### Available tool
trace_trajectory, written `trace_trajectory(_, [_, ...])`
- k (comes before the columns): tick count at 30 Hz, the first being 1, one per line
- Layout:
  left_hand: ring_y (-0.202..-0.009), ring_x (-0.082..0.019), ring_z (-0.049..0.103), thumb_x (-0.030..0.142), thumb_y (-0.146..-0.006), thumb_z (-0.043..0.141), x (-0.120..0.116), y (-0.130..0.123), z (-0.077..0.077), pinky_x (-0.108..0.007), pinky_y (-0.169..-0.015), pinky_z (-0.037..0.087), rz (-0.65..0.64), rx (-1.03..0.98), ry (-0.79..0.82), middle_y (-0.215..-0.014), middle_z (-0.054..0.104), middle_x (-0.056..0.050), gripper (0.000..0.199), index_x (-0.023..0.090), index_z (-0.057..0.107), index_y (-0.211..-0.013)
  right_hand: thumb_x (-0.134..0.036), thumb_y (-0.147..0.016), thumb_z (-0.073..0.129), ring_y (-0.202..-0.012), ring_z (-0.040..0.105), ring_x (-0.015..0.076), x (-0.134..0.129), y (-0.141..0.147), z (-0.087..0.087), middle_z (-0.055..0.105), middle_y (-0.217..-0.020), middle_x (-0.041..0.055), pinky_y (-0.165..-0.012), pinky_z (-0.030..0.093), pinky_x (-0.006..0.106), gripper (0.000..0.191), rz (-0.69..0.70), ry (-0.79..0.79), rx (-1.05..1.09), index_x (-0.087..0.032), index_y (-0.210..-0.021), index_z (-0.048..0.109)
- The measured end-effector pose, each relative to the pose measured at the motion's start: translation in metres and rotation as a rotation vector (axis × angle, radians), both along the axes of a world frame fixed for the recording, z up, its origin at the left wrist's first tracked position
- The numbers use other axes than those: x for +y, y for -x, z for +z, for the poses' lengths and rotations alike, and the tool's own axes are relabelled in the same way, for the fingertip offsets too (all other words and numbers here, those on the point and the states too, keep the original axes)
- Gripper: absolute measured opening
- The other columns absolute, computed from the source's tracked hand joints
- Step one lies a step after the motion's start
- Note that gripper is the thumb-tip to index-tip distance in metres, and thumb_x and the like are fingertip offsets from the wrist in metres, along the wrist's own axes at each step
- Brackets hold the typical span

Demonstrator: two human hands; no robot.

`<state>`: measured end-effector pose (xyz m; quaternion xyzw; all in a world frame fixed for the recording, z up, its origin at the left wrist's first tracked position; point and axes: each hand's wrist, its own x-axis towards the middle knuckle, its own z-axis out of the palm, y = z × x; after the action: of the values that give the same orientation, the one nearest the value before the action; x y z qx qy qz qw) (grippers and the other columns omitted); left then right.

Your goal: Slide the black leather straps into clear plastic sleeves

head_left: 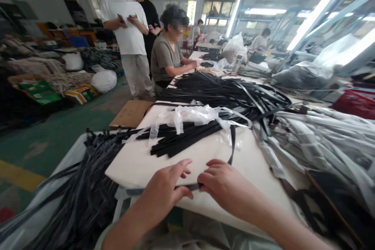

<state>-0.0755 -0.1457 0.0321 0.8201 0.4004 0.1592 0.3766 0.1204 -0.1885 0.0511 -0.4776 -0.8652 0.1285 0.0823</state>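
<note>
My left hand (168, 181) and my right hand (219, 181) both grip a narrow black strap (190, 186) over a cream padded table top (187, 168). The strap's end between my hands looks sleeved in clear plastic. Another black strap (232, 146) rises beyond my right hand, and I cannot tell whether it is the same piece. A stack of black straps (181, 140) lies just ahead, with crumpled clear film (196, 114) across it.
Film-wrapped strap bundles (319, 144) spill along the right, and more black straps (88, 175) hang off the left edge. A larger black pile (222, 90) lies farther along. A seated person (165, 50) works there, near two standing people (129, 27). A cardboard sheet (131, 113) lies beyond the table's edge.
</note>
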Motion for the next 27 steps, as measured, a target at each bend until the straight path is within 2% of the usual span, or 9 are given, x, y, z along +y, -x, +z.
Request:
trace_trajectory(2, [-0.098,-0.019,0.062,0.023,-0.078,0.061,0.003,0.004,-0.005,-0.028,-0.087,0.045,-0.047,0.111,0.016,-0.105,0.068,-0.002,0.041,0.023,0.056,-0.119,-0.023,-0.09,0.057,-0.069,0.061,0.0142,-0.002,-0.003,-0.002,0.067,-0.072,-0.0004,-0.086,0.038,0.03,0.014,-0.013,-0.022,-0.012,-0.018,-0.077,0.058])
trace_trajectory(4, [-0.087,-0.02,0.064,0.025,-0.085,0.051,0.005,0.009,-0.009,-0.029,-0.077,0.045,-0.111,0.24,0.02,-0.09,0.069,-0.002,0.015,0.021,0.063,-0.093,-0.027,-0.091,0.058,-0.069,0.061,0.0141,-0.002,-0.005,-0.005,0.066,-0.073,-0.0003,-0.086,0.038,0.03,0.015,-0.019,-0.052,-0.027,-0.018,-0.079,0.058])
trace_trajectory(6, [-0.079,-0.019,0.064,0.024,-0.089,0.042,0.007,0.015,-0.013,-0.028,-0.07,0.043,-0.132,0.332,0.001,-0.08,0.068,-0.001,0.021,0.021,0.06,-0.077,-0.033,-0.091,0.058,-0.071,0.062,0.0148,0.0,-0.011,-0.005,0.066,-0.075,0.0001,-0.092,0.036,0.032,0.018,-0.049,-0.083,-0.056,-0.018,-0.081,0.057])
trace_trajectory(10, [-0.081,-0.02,0.065,0.024,-0.09,0.038,0.014,0.024,-0.017,-0.029,-0.07,0.041,-0.074,0.488,-0.059,-0.081,0.069,-0.003,0.023,0.021,0.058,-0.08,-0.03,-0.093,0.054,-0.071,0.061,0.0149,0.003,-0.019,-0.002,0.066,-0.074,0.0001,-0.092,0.034,0.033,0.019,-0.138,-0.107,-0.113,-0.018,-0.079,0.058])
trace_trajectory(13, [-0.082,-0.021,0.065,0.023,-0.09,0.039,0.013,0.015,-0.017,-0.03,-0.07,0.041,-0.102,0.557,-0.097,-0.083,0.069,-0.004,0.022,0.021,0.058,-0.08,-0.027,-0.094,0.052,-0.068,0.059,0.0149,0.003,-0.008,-0.001,0.065,-0.074,0.0003,-0.079,0.037,0.031,0.017,-0.058,-0.141,-0.111,-0.018,-0.08,0.056])
trace_trajectory(16, [-0.084,-0.021,0.064,0.022,-0.091,0.04,0.01,0.007,-0.014,-0.03,-0.073,0.042,-0.191,0.528,-0.135,-0.086,0.069,-0.004,0.02,0.02,0.059,-0.083,-0.03,-0.094,0.051,-0.067,0.057,0.0151,0.0,0.003,-0.002,0.065,-0.075,0.0003,-0.077,0.036,0.031,0.019,0.041,-0.175,-0.097,-0.017,-0.081,0.055])
trace_trajectory(21, [-0.086,-0.024,0.065,0.021,-0.091,0.043,0.014,0.025,-0.008,-0.033,-0.073,0.045,-0.096,0.685,-0.166,-0.087,0.069,-0.005,0.018,0.019,0.058,-0.082,-0.034,-0.093,0.055,-0.071,0.059,0.0156,-0.008,-0.014,-0.002,0.065,-0.074,-0.0001,-0.08,0.033,0.031,0.021,-0.102,-0.089,-0.104,-0.018,-0.08,0.056])
trace_trajectory(23, [-0.085,-0.023,0.066,0.023,-0.091,0.044,0.015,0.025,-0.007,-0.033,-0.073,0.045,-0.099,0.682,-0.176,-0.087,0.069,-0.005,0.017,0.019,0.058,-0.082,-0.027,-0.093,0.055,-0.072,0.059,0.0156,-0.008,-0.015,-0.001,0.065,-0.076,-0.0008,-0.077,0.033,0.03,0.013,-0.103,-0.059,-0.085,-0.019,-0.082,0.057])
trace_trajectory(27, [-0.083,-0.022,0.065,0.023,-0.091,0.048,0.009,0.009,-0.011,-0.031,-0.072,0.045,-0.227,0.547,-0.26,-0.085,0.069,-0.003,0.014,0.02,0.058,-0.081,-0.022,-0.091,0.056,-0.075,0.058,0.0168,-0.006,0.003,-0.001,0.065,-0.081,-0.0001,-0.074,0.033,0.031,0.006,-0.026,-0.058,-0.101,-0.019,-0.086,0.057])
